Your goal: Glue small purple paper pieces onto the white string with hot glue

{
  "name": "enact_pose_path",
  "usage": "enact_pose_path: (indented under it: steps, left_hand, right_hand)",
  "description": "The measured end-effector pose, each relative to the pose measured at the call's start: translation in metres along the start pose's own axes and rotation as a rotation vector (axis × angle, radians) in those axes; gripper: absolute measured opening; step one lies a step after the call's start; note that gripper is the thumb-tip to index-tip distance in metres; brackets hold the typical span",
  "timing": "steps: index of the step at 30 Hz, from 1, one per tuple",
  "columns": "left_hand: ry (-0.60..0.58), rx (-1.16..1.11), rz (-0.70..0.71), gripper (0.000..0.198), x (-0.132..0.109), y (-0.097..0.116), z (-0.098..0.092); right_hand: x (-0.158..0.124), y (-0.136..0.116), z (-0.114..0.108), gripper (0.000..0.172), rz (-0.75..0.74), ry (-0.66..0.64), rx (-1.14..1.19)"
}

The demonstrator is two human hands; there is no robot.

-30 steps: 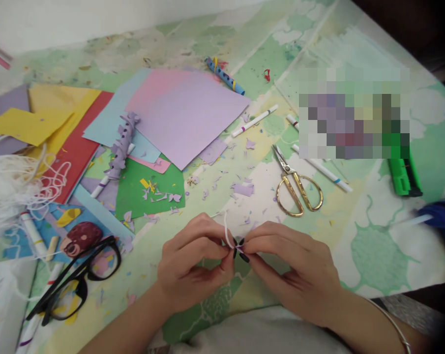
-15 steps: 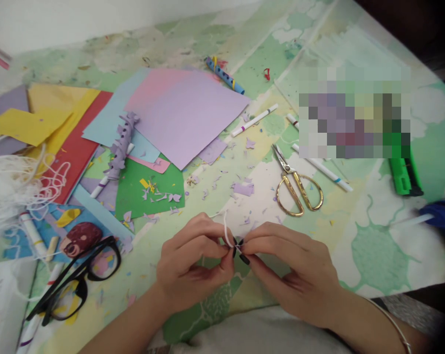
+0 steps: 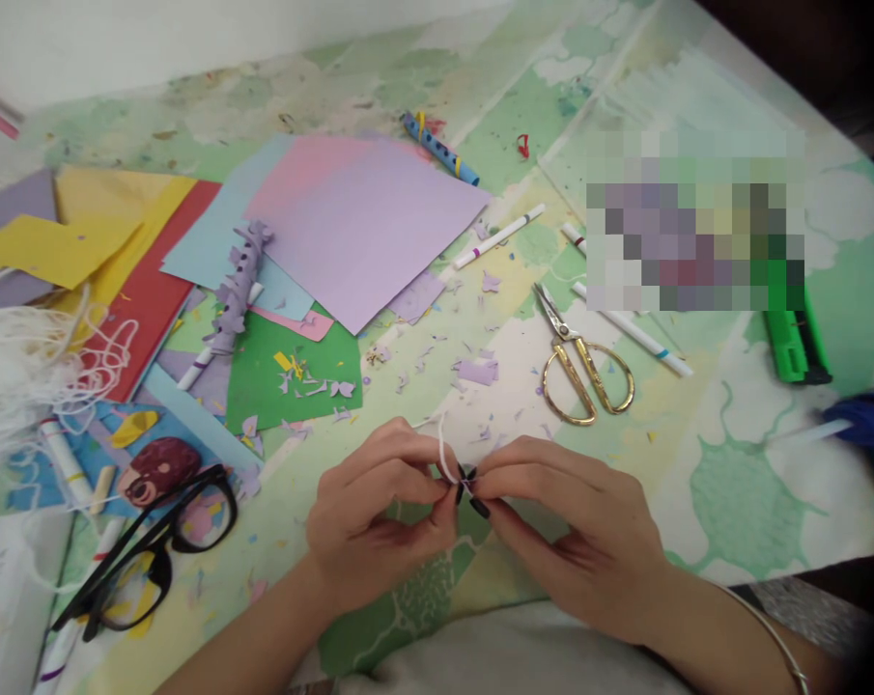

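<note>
Above the table's near edge, my left hand [image 3: 382,516] and my right hand [image 3: 581,526] meet at their fingertips. My left thumb and forefinger pinch a white string [image 3: 443,449], whose loop rises above the fingers. The right thumb and forefinger are closed in a pinch against the left ones. A tiny pale sliver shows between the dark nails, mostly hidden, and I cannot tell whether it is string or paper. Beyond the hands lie gold-handled scissors [image 3: 581,376], their blades pointing away, and a lilac paper scrap [image 3: 478,370].
Coloured paper sheets [image 3: 379,232], a dotted purple paper roll [image 3: 240,280] and a blue roll [image 3: 440,148] lie farther back. To the left are tangled white string [image 3: 23,367] and black glasses [image 3: 165,550]. A marker [image 3: 632,333] and green cutter [image 3: 788,338] lie right.
Both hands keep almost the same place and pinch. The white string's loop has shifted very slightly at the fingertips.
</note>
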State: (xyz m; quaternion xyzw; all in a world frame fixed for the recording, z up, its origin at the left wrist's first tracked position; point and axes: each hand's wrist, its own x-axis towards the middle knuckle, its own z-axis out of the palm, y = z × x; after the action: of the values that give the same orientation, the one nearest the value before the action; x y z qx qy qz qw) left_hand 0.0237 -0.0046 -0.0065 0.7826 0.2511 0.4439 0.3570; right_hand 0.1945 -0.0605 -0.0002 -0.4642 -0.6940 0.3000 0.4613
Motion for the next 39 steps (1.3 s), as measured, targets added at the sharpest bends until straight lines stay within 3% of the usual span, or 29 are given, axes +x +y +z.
enact_pose_path:
  steps: [23, 32, 39]
  left_hand:
    - [0.092, -0.088, -0.082, 0.021, 0.000, -0.006, 0.005]
    - [0.126, -0.060, -0.123, 0.015, 0.017, -0.004, -0.002]
    - [0.268, -0.215, -0.313, 0.008, 0.040, -0.015, -0.004]
  right_hand:
    - [0.003, -0.001, 0.000, 0.014, 0.055, 0.101, -0.025]
    - [0.035, -0.007, -0.018, 0.010, 0.116, 0.066, -0.037]
    - [0.064, 0.012, -0.013, 0.005, 0.253, 0.049, 0.129]
